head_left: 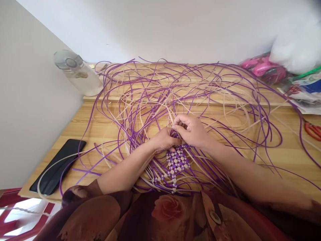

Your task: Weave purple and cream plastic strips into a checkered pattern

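Observation:
A woven piece [178, 162] in a purple and beige check lies on the table close to my body, with long loose weaving strips [160, 97] fanning out from it on all sides. My left hand [164, 140] is closed on the far edge of the weave, thumb and fingers pressed against it. Just right of it, my right hand [189, 129] is curled in a pinch at the same edge, where a beige strip runs up by the fingertips. Both hands nearly touch. Exactly which strips lie between the fingers is partly hidden.
A black phone [59, 165] lies at the left, crossed by strips. A clear bottle [81, 75] with a grey lid stands at the back left. Pink bundles in plastic [263, 68] and orange-handled scissors [312, 130] are at the right. A wall closes off the back.

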{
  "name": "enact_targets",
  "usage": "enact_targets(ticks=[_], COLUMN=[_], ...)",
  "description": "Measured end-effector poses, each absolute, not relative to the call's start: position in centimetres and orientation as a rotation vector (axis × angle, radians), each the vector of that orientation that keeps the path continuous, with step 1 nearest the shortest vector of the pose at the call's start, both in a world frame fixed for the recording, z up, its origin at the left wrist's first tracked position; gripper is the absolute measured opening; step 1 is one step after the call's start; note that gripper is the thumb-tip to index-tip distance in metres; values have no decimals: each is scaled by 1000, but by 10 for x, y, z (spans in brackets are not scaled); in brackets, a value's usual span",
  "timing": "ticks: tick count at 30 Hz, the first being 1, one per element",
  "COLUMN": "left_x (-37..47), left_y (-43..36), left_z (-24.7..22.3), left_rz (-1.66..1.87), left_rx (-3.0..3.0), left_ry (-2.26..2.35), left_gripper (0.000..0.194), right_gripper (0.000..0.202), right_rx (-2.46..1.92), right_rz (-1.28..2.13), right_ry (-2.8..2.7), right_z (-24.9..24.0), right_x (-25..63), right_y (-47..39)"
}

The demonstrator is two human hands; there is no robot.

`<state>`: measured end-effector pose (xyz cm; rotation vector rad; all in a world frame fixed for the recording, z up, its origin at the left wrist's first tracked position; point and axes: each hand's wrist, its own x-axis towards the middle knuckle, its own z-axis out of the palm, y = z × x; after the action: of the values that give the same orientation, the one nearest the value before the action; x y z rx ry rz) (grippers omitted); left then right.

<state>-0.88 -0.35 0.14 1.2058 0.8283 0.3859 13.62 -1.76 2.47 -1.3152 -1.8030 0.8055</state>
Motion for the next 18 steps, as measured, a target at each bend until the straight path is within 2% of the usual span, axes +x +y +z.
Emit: enact_targets(ticks=[4, 7, 11, 13, 18], left_x=[-6, -10, -16, -16, -17], left_y=[-7, -5, 2, 3, 4], left_z=[5, 6, 4, 2, 2], left_rz=[405, 328, 294, 311, 302], left_rx=[1178, 1240, 1218, 1173, 1103], left_ry=[818, 770, 789, 803, 742], left_gripper=[33, 34, 44, 49, 37], right_gripper=[8, 10, 18, 15, 9], right_rx=[-1335, -1359, -1411, -1412, -1215], right_rz=[798, 814, 716, 695, 519], right_ry=[-1755, -1762, -1735, -1834, -2280], right_z=[16, 27, 51, 52, 22], right_x=[126, 134, 151, 158, 169], right_y=[-11, -11, -42, -63, -93])
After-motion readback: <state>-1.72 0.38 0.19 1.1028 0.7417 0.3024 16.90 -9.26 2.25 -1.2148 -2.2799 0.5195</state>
